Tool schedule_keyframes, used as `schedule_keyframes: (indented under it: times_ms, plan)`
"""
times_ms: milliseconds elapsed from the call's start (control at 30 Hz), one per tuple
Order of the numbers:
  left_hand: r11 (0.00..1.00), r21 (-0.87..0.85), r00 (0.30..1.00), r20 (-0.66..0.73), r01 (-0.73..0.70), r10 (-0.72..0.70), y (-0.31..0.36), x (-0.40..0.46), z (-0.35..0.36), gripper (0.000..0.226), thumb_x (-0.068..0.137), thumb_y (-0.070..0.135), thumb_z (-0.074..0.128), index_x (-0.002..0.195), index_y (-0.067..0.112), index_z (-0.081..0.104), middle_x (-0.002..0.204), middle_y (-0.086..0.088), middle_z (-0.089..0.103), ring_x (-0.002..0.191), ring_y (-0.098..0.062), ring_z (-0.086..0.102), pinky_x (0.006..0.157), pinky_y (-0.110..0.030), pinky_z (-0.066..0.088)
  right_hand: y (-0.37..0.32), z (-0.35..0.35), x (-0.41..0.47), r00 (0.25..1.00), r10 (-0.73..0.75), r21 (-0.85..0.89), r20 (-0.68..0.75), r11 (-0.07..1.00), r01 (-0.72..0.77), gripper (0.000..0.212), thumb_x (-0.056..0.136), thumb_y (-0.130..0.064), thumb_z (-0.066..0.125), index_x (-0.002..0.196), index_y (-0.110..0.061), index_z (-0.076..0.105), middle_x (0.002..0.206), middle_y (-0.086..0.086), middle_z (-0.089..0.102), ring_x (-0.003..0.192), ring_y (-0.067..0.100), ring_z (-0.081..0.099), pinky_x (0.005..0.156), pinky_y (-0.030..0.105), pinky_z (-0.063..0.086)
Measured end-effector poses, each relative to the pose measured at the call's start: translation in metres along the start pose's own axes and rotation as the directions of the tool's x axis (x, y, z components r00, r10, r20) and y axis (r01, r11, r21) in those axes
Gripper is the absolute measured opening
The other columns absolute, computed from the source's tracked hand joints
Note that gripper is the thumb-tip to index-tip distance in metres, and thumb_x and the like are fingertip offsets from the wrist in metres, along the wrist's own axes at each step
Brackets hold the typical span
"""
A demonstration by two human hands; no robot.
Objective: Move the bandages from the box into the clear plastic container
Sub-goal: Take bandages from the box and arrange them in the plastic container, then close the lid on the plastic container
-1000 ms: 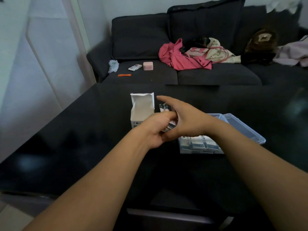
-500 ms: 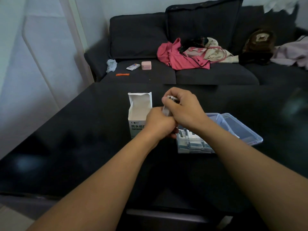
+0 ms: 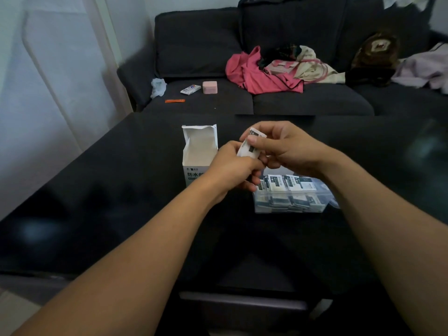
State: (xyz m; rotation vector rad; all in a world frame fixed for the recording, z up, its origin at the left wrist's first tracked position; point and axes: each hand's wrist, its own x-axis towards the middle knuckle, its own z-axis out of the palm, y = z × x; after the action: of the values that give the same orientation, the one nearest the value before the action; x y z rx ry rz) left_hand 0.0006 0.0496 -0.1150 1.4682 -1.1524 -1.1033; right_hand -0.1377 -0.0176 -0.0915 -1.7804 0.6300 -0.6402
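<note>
A white bandage box (image 3: 199, 151) stands upright on the black table (image 3: 121, 190), its top flaps open. Right of it sits the clear plastic container (image 3: 291, 204), holding several wrapped bandages. Above the gap between them, both hands hold a small stack of white wrapped bandages (image 3: 249, 145). My left hand (image 3: 235, 168) grips the stack's lower end. My right hand (image 3: 286, 146) pinches its upper end with thumb and fingers. The container's far side and lid are mostly hidden behind my right wrist.
A dark sofa (image 3: 266, 100) stands beyond the table's far edge, with a red garment (image 3: 257, 73), a pink box (image 3: 209, 87), a small packet (image 3: 190, 89) and other clothes on it. A white wall lies left.
Both hands rose a little with the bandage stack. The right hand, reaching open over the stack a second ago, now pinches its top end.
</note>
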Motion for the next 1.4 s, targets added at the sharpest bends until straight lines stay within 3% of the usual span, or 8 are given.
schedule_keyframes:
  times_ms: [167,333,500,633,767,933,1167,1400]
  plan:
    - [1.000,-0.024,0.999,0.029,0.015,-0.014,-0.002,0.001,0.001,0.042,0.088,-0.001,0.067,0.125,0.007,0.048,0.079,-0.012,0.067,0.057,-0.016,0.066,0.049,-0.027,0.056,0.006,0.002,0.003,0.998,-0.005,-0.036,-0.055,0.999,0.003,0.025,0.096,-0.009,0.063,0.112,0.010,0.062,0.085,0.022,0.059,0.055,0.012,0.048,0.044,0.017,0.038]
    - [0.997,0.068,0.997,0.074,-0.020,0.015,-0.005,0.001,-0.003,0.047,0.087,-0.004,0.067,0.126,0.011,0.045,0.105,-0.018,0.071,0.055,-0.010,0.064,0.048,-0.025,0.053,0.008,-0.005,0.001,0.993,0.075,-0.019,0.092,0.997,-0.074,0.027,0.093,-0.007,0.066,0.113,0.009,0.061,0.087,0.015,0.063,0.063,0.013,0.054,0.053,0.019,0.045]
    - [0.998,0.040,0.995,0.097,-0.043,0.039,-0.004,-0.002,0.002,0.055,0.088,-0.003,0.070,0.131,0.012,0.039,0.101,-0.009,0.071,0.058,-0.011,0.067,0.049,-0.026,0.055,0.010,-0.008,0.002,0.993,0.088,-0.013,0.083,0.996,-0.088,0.016,0.092,-0.006,0.068,0.106,0.001,0.066,0.079,0.006,0.067,0.061,0.009,0.057,0.053,0.018,0.046]
    - [0.999,0.009,0.993,0.108,-0.049,0.048,-0.001,0.000,-0.006,0.066,0.082,0.006,0.082,0.134,0.015,0.042,0.108,-0.012,0.070,0.075,-0.020,0.075,0.058,-0.032,0.061,0.012,-0.017,-0.001,0.992,0.116,0.129,0.042,0.984,-0.121,0.029,0.094,-0.006,0.062,0.118,0.009,0.060,0.085,0.012,0.067,0.059,0.008,0.056,0.052,0.016,0.045]
    - [0.993,0.089,0.997,0.038,-0.074,0.071,0.001,0.001,-0.011,0.058,0.084,0.018,0.082,0.131,0.014,0.047,0.110,-0.010,0.068,0.074,-0.020,0.074,0.051,-0.030,0.058,0.017,-0.033,-0.003,0.985,0.170,0.186,-0.045,0.970,-0.159,0.027,0.091,-0.008,0.064,0.115,0.003,0.063,0.087,0.010,0.069,0.064,0.008,0.055,0.052,0.015,0.045]
    - [0.947,0.308,0.984,-0.126,-0.086,0.130,0.001,0.006,-0.017,0.026,0.095,0.038,0.067,0.110,0.017,0.060,0.087,-0.005,0.066,0.059,-0.014,0.064,0.042,-0.024,0.049,0.024,-0.057,-0.010,0.951,0.295,-0.104,-0.093,0.947,-0.303,0.017,0.090,-0.008,0.067,0.105,0.000,0.067,0.087,0.012,0.071,0.068,0.013,0.060,0.059,0.021,0.049]
    - [0.909,0.407,0.995,0.000,0.089,-0.097,-0.013,0.008,-0.004,0.058,0.096,0.035,0.066,0.143,0.014,0.039,0.106,-0.010,0.065,0.069,-0.020,0.071,0.049,-0.029,0.058,0.040,-0.041,0.006,0.908,0.418,-0.280,0.011,0.873,-0.398,0.022,0.091,-0.014,0.071,0.110,-0.005,0.069,0.096,0.016,0.073,0.078,0.020,0.060,0.068,0.029,0.049]
    - [0.920,0.380,0.984,0.099,0.100,-0.148,-0.016,0.013,-0.001,0.050,0.100,0.017,0.062,0.145,0.014,0.039,0.108,-0.014,0.070,0.071,-0.019,0.073,0.053,-0.028,0.059,0.047,-0.029,0.016,0.861,0.503,-0.350,0.072,0.822,-0.450,0.025,0.091,-0.018,0.071,0.115,-0.013,0.068,0.097,0.010,0.076,0.081,0.017,0.066,0.080,0.033,0.054]
